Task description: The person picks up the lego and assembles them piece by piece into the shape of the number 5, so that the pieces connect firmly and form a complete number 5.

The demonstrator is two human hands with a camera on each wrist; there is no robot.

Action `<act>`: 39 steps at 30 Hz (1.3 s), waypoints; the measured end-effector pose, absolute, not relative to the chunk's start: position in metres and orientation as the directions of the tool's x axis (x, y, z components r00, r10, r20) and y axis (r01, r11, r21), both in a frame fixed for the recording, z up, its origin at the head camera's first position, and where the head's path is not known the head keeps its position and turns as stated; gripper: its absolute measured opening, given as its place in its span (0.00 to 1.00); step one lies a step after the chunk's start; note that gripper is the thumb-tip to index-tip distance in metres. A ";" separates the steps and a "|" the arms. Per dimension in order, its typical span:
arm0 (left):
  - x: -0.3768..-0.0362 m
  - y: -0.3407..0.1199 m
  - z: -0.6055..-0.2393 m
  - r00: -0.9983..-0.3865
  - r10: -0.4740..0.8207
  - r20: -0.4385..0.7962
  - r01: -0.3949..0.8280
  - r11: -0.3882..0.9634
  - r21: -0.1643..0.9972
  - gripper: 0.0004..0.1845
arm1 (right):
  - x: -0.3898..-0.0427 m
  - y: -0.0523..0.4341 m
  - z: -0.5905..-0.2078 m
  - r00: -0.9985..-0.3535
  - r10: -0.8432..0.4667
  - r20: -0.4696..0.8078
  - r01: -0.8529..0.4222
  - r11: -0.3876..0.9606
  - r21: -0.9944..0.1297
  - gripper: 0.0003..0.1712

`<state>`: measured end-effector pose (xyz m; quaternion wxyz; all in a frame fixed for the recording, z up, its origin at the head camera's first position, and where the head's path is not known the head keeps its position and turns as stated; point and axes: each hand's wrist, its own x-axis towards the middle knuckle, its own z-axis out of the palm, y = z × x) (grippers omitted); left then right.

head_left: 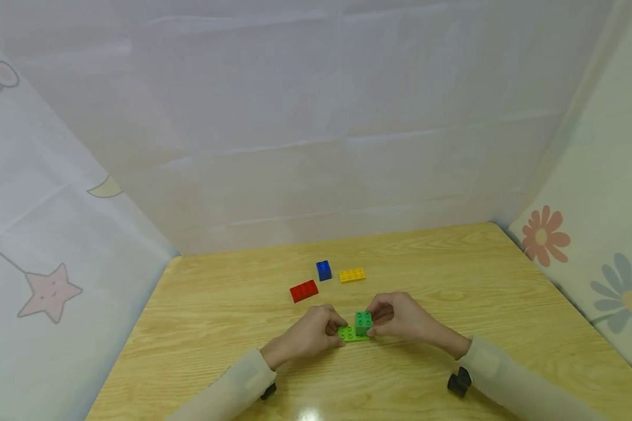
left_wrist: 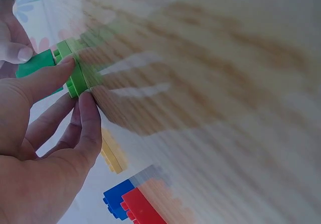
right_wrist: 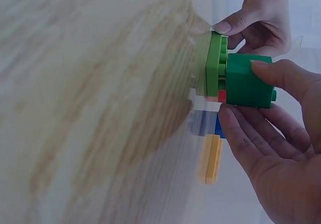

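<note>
A flat light green toy brick [head_left: 346,334] lies on the table, studs up. My left hand [head_left: 309,332] pinches its left end between thumb and fingers. Over the right end of that flat brick is a taller dark green brick [head_left: 363,324], held by my right hand [head_left: 404,318]. In the right wrist view, the thumb and fingertips grip the dark green brick [right_wrist: 248,81] from two opposite sides. Its underside is right at the studs of the light green brick [right_wrist: 215,66], some of which still show beside it.
Beyond the hands on the wooden table [head_left: 232,292] lie a red brick [head_left: 304,290], a blue brick [head_left: 323,271] and a flat yellow brick [head_left: 352,275]. Pale cloth printed with flowers and a star hangs around the table's back and sides.
</note>
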<state>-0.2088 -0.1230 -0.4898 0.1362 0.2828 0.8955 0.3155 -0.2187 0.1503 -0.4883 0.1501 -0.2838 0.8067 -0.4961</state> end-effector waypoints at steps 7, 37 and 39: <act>-0.209 -0.123 -0.490 -0.801 0.595 -0.062 0.433 0.649 0.625 0.18 | -0.220 0.149 -0.490 -0.793 -0.609 0.029 -0.302 0.352 -0.886 0.15; -0.209 -0.122 -0.486 -0.800 0.598 -0.053 0.436 0.639 0.634 0.18 | -0.220 0.142 -0.487 -0.792 -0.610 0.023 -0.326 0.391 -0.860 0.12; -0.209 -0.122 -0.487 -0.799 0.600 -0.054 0.438 0.640 0.632 0.18 | -0.220 0.141 -0.488 -0.795 -0.607 0.024 -0.329 0.398 -0.856 0.12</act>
